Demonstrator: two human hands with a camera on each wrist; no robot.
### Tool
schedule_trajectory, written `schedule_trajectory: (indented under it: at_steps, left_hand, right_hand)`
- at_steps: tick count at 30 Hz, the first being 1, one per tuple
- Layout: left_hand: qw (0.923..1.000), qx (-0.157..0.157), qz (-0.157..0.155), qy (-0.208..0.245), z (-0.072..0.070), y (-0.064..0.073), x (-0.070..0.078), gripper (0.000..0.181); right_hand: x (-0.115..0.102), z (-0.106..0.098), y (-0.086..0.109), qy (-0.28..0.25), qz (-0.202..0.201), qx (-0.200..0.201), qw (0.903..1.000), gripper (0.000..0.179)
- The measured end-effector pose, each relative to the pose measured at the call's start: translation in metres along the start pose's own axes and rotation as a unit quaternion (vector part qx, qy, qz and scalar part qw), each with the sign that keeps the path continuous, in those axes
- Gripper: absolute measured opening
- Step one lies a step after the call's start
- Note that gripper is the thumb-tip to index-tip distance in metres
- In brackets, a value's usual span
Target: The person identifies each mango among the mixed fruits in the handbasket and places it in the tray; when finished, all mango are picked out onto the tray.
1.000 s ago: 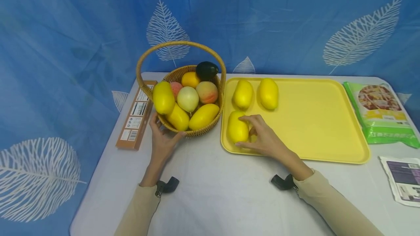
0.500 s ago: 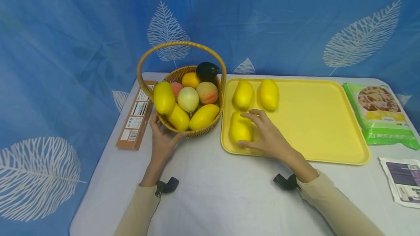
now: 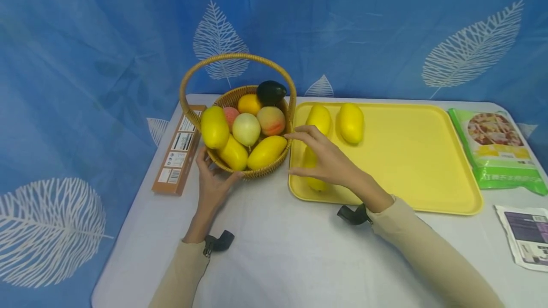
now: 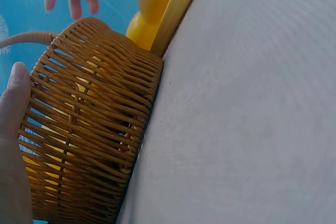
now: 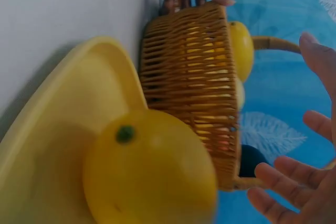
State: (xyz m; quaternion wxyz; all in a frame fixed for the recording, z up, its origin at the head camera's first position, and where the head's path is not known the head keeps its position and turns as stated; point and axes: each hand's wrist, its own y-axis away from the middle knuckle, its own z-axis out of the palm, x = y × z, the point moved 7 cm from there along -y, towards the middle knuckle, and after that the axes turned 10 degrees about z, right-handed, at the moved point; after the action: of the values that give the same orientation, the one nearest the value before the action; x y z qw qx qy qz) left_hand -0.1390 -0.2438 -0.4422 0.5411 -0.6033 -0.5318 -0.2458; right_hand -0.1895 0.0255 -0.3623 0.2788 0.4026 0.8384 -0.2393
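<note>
Two beige sleeves (image 3: 177, 272) reached in over the white tabletop (image 3: 278, 251), a black device (image 3: 222, 241) at each wrist. A white-and-purple packet (image 3: 528, 234) lay at the near right. Farther in, the left grip (image 3: 211, 189), a bare hand, held the near left side of the wicker basket (image 4: 89, 124), thumb at the rim and fingers round the wall. The right grip (image 3: 327, 160), also bare, hung free in the air, fingers and thumb spread apart, its fingertips close to the basket's right rim. Below it, partly hidden, the front yellow fruit (image 3: 317, 185) lay near the front left corner of the yellow tray (image 3: 406, 156), which sat just beside the basket. A brown box (image 3: 176, 158) lay left of the basket, and a green bag (image 3: 498, 149) right of the tray.

In the basket, two yellow fruits (image 3: 267, 152) lay frontmost, with a third (image 3: 215, 127) over the left rim; beyond them came a pale round fruit (image 3: 246, 129), a peach (image 3: 271, 120), a reddish fruit (image 3: 230, 115), an orange one (image 3: 249, 104) and a dark one (image 3: 271, 91). Two more yellow fruits (image 3: 351, 123) lay side by side at the tray's far left. Behind everything hung a blue curtain (image 3: 364, 27) printed with white leaves.
</note>
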Motion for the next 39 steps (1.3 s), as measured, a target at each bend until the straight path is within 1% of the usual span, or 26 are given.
schedule_trajectory:
  at_steps: [3, 6, 8, 10, 15, 17, 19, 22, 25, 28, 34, 39]
  left_hand:
    - [1.0000, -0.006, -0.001, 0.002, 0.000, -0.001, 0.014, 0.105]
    - [0.9999, -0.010, -0.003, -0.004, 0.000, -0.002, 0.028, 0.103]
    - [0.9999, -0.010, -0.002, -0.006, 0.000, -0.001, 0.029, 0.103]
    - [0.9999, -0.009, -0.002, -0.005, 0.000, -0.001, 0.023, 0.104]
    - [1.0000, -0.004, 0.005, 0.002, 0.001, 0.000, -0.003, 0.108]
    - [1.0000, -0.002, 0.009, 0.004, 0.001, -0.001, -0.006, 0.109]
    - [1.0000, 0.000, 0.009, 0.002, 0.000, -0.001, -0.006, 0.108]
    - [1.0000, -0.001, 0.004, 0.006, 0.000, -0.001, -0.005, 0.108]
    - [1.0000, -0.004, -0.001, 0.007, 0.001, -0.001, -0.002, 0.108]
    - [1.0000, -0.007, -0.001, 0.005, 0.001, -0.002, 0.000, 0.107]
    - [1.0000, -0.002, 0.008, -0.001, 0.000, -0.001, -0.002, 0.107]
    - [0.9999, 0.002, 0.013, 0.003, -0.001, -0.001, -0.005, 0.105]
  right_hand:
    - [-0.003, 0.010, -0.010, -0.010, -0.020, -0.013, 0.9997, 0.068]
    - [-0.005, 0.021, -0.020, -0.006, -0.036, -0.029, 0.9989, 0.066]
    - [-0.006, 0.027, -0.026, 0.009, -0.045, -0.037, 0.9983, 0.065]
    - [-0.007, 0.033, -0.031, 0.032, -0.052, -0.040, 0.9973, 0.066]
    - [-0.008, 0.038, -0.041, 0.089, -0.065, -0.039, 0.9932, 0.068]
    - [-0.009, 0.038, -0.046, 0.101, -0.061, -0.050, 0.9918, 0.068]
    - [-0.009, 0.039, -0.051, 0.107, -0.053, -0.070, 0.9904, 0.070]
    - [-0.009, 0.041, -0.060, 0.110, -0.036, -0.113, 0.9868, 0.071]
    - [-0.008, 0.045, -0.067, 0.114, -0.024, -0.159, 0.9804, 0.072]
    - [-0.006, 0.049, -0.074, 0.131, -0.017, -0.195, 0.9719, 0.072]
    - [-0.005, 0.058, -0.084, 0.162, -0.014, -0.230, 0.9595, 0.072]
    - [-0.005, 0.065, -0.086, 0.193, -0.023, -0.234, 0.9527, 0.079]
